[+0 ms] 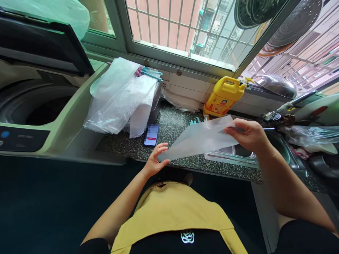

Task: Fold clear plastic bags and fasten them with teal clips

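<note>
A frosted, translucent plastic sheet (201,137) is stretched over the counter between my two hands. It tapers toward the left and is broader on the right. My right hand (247,135) pinches its upper right edge between thumb and fingers. At the narrow end, my left hand (156,160) has its thumb below and its curled fingers above, with the sheet's tip between them. A phone (151,135) lies on the counter just beyond my left hand. Behind the sheet, small turquoise pieces (194,121) are partly hidden.
White plastic bags (119,98) are heaped at the left beside an open-lidded washing machine (60,130). A yellow jug (224,95) stands by the wall under the window. To the right is a metal sink (286,150) with a faucet (275,114). Speckled counter (172,118) runs between them.
</note>
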The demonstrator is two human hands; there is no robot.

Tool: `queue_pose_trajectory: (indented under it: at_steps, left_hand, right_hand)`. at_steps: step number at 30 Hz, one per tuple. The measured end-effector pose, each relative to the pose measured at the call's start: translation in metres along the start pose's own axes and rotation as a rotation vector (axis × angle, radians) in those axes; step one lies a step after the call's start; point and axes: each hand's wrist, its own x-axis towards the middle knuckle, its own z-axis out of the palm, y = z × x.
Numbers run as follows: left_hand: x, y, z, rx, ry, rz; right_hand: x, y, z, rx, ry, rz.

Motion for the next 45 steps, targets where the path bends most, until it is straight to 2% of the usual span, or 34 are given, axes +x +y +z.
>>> queue_pose_trajectory:
  at_steps: [3, 6, 9, 12, 18, 21, 23, 26, 29, 31, 34, 37, 39, 42, 44, 45]
  left_hand:
    - [0.019, 0.006, 0.002, 0.134, -0.088, 0.049]
    - [0.043, 0.008, 0.007, 0.270, -0.143, 0.043]
    - [0.064, 0.005, 0.015, 0.266, -0.162, 0.013]
    - [0.074, 0.002, 0.020, 0.203, -0.166, -0.010]
    - [0.074, 0.004, 0.025, 0.140, -0.209, -0.022]
    - [0.066, 0.006, 0.024, 0.067, -0.161, -0.053]
    - [0.058, 0.006, 0.019, 0.049, -0.129, -0.114]
    - [0.047, 0.005, 0.006, 0.025, -0.203, -0.175]
    - [0.051, 0.012, -0.010, -0.020, -0.262, -0.090]
    - [0.065, 0.027, -0.017, -0.060, -0.204, -0.019]
    - [0.092, 0.062, -0.018, -0.166, -0.100, 0.052]
    - [0.110, 0.094, -0.016, -0.182, -0.110, 0.027]
    - [0.111, 0.101, -0.022, -0.182, -0.037, -0.051]
    - [0.097, 0.091, -0.049, -0.366, 0.201, -0.120]
    - [0.084, 0.082, -0.073, -0.537, 0.414, -0.111]
    - [0.078, 0.079, -0.084, -0.604, 0.499, -0.117]
  right_hand:
    - [-0.004, -0.002, -0.003, 0.003, -0.032, -0.013]
    - [-0.007, -0.006, -0.007, 0.012, -0.071, -0.042]
    - [-0.009, -0.008, -0.011, 0.020, -0.118, -0.079]
    - [-0.012, -0.006, -0.015, 0.007, -0.114, -0.088]
    - [-0.015, 0.001, -0.018, -0.029, -0.058, -0.041]
    - [-0.012, 0.004, -0.017, -0.102, 0.003, -0.047]
    - [-0.008, 0.007, -0.015, -0.137, 0.023, -0.043]
    - [-0.001, 0.008, -0.010, -0.145, -0.023, -0.065]
    - [0.009, 0.000, -0.002, -0.145, -0.092, -0.153]
    - [0.018, -0.012, 0.006, -0.162, -0.156, -0.241]
    - [0.036, -0.036, 0.022, -0.227, -0.283, -0.349]
    - [0.054, -0.059, 0.031, -0.249, -0.335, -0.400]
    - [0.060, -0.064, 0.030, -0.167, -0.249, -0.393]
    - [0.048, -0.044, 0.035, 0.091, 0.066, -0.232]
    - [0.022, -0.017, 0.058, 0.318, 0.264, -0.009]
    - [0.005, -0.002, 0.078, 0.434, 0.301, 0.119]
